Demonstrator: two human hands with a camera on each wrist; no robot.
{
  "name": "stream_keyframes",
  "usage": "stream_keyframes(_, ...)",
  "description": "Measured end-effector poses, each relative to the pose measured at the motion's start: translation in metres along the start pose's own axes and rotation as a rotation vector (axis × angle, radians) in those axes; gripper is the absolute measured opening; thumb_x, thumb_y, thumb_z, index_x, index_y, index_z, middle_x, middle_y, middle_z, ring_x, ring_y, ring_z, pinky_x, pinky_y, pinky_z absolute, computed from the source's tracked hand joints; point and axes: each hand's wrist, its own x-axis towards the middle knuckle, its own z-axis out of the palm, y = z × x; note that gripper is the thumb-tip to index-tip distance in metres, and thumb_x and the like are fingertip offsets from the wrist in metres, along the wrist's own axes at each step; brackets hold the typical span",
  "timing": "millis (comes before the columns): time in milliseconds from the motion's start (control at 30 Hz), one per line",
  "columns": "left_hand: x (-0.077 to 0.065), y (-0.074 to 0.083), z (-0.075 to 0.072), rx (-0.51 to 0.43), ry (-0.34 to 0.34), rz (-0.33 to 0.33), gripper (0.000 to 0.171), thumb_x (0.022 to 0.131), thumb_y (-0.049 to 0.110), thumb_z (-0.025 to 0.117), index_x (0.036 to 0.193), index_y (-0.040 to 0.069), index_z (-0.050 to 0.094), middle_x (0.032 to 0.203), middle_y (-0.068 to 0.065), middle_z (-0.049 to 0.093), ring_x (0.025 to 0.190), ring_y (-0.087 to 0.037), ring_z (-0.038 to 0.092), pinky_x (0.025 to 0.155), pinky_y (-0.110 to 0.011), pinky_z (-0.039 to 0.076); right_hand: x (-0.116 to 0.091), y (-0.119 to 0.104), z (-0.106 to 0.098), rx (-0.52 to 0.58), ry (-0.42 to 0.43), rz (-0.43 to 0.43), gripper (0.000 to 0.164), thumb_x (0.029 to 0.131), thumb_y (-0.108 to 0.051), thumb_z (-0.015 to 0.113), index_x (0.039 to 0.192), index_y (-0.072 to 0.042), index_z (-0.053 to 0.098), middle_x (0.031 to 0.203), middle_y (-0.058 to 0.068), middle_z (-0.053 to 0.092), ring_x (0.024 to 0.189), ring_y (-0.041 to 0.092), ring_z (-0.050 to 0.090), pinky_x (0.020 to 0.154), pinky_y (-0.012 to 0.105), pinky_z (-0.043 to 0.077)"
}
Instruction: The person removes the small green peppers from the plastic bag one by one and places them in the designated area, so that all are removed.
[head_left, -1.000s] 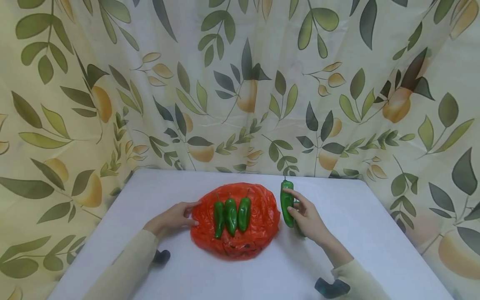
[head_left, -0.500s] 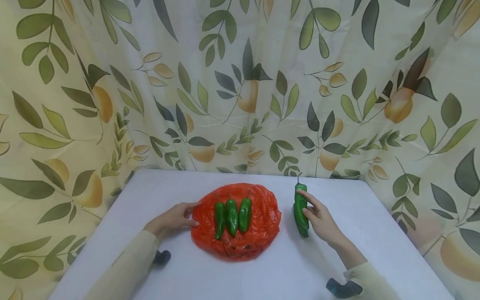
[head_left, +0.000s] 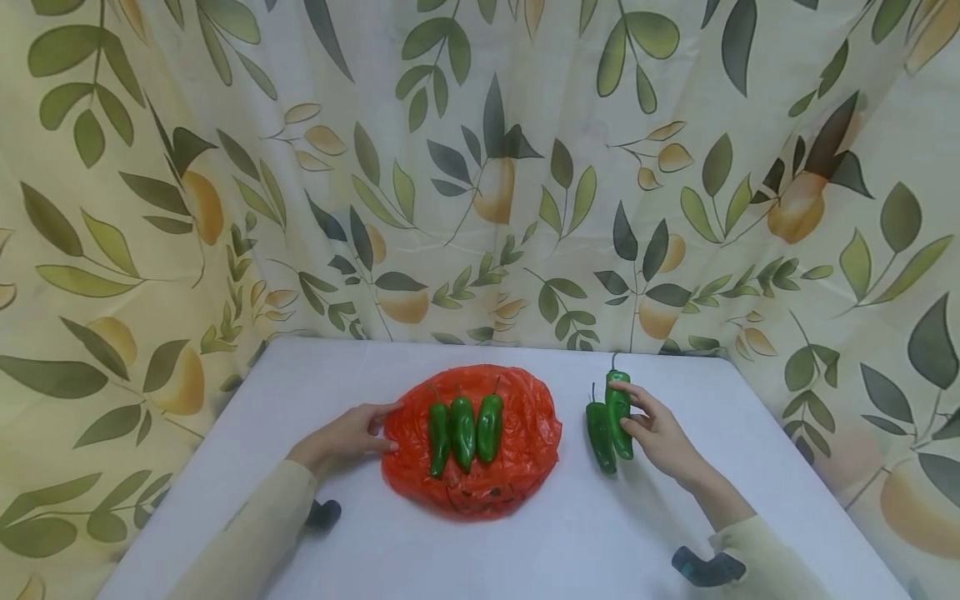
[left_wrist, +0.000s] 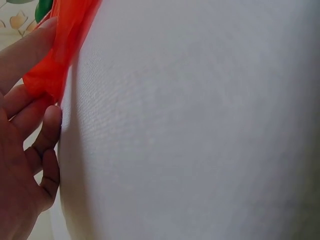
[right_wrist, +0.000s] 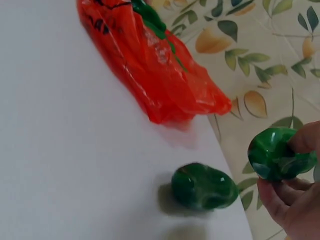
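Observation:
The left hand (head_left: 348,435) grips the left edge of a crumpled red plastic bag (head_left: 525,433), and in the left wrist view the red film (left_wrist: 62,55) runs between its fingers. Three green chili peppers (head_left: 463,435) lie side by side on the bag, stems pointing away. To the right of the bag, the right hand (head_left: 663,437) pinches another green pepper (head_left: 618,408) between thumb and fingers. Just left of that one, a further green pepper (head_left: 600,437) lies on the white table. The right wrist view shows the held pepper (right_wrist: 275,150) apart from the lying pepper (right_wrist: 202,186).
The white table (head_left: 480,558) ends at the back against a leaf-and-fruit patterned curtain (head_left: 480,167), which also hangs along both sides. Dark bands sit by both wrists, one of them a dark strap (head_left: 708,568) at the right sleeve.
The right hand has moved right, away from the bag. One pepper now lies on the table, and the held pepper has shifted to its right. The left hand and bag stay put.

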Motion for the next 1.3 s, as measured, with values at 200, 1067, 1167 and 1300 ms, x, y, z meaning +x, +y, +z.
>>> stream_keyframes(200,0.0,-0.001,0.0,0.012,-0.004,0.029,0.075,0.083,0.03,0.082,0.15,0.034,0.049,0.128,0.0,0.058,0.113,-0.022,0.05,0.095,-0.041,0.049,-0.002,0.01,-0.008,-0.053,0.004,0.038,0.057,0.099,0.005,0.048,0.154,-0.005,0.034,0.151,0.038,0.036,0.125,0.054,0.056,0.091,0.04,0.06)
stream_keyframes(1067,0.0,-0.001,-0.001,0.092,0.007,0.088,0.076,0.083,0.029,0.082,0.151,0.028,0.049,0.103,-0.005,0.057,0.098,-0.021,0.05,0.077,-0.035,0.043,0.003,0.06,-0.009,-0.129,-0.077,0.23,0.059,0.098,0.004,0.047,0.155,-0.006,0.035,0.163,0.035,0.014,0.143,0.06,0.028,0.112,0.069,0.035)
stream_keyframes(1167,0.0,-0.001,-0.001,0.08,0.011,0.069,0.076,0.082,0.03,0.083,0.15,0.03,0.05,0.116,-0.001,0.06,0.104,-0.02,0.05,0.084,-0.035,0.047,0.002,0.059,-0.008,-0.139,-0.067,0.24,0.059,0.098,0.003,0.048,0.155,-0.007,0.036,0.163,0.033,0.015,0.14,0.053,0.035,0.11,0.066,0.04)
stream_keyframes(1300,0.0,-0.001,0.001,0.049,0.014,0.038,0.076,0.081,0.033,0.084,0.149,0.033,0.051,0.129,0.001,0.06,0.111,-0.02,0.051,0.093,-0.04,0.051,0.0,0.062,-0.008,-0.147,-0.064,0.255,0.058,0.098,0.001,0.048,0.155,-0.009,0.037,0.163,0.032,0.018,0.13,0.043,0.044,0.099,0.047,0.051)
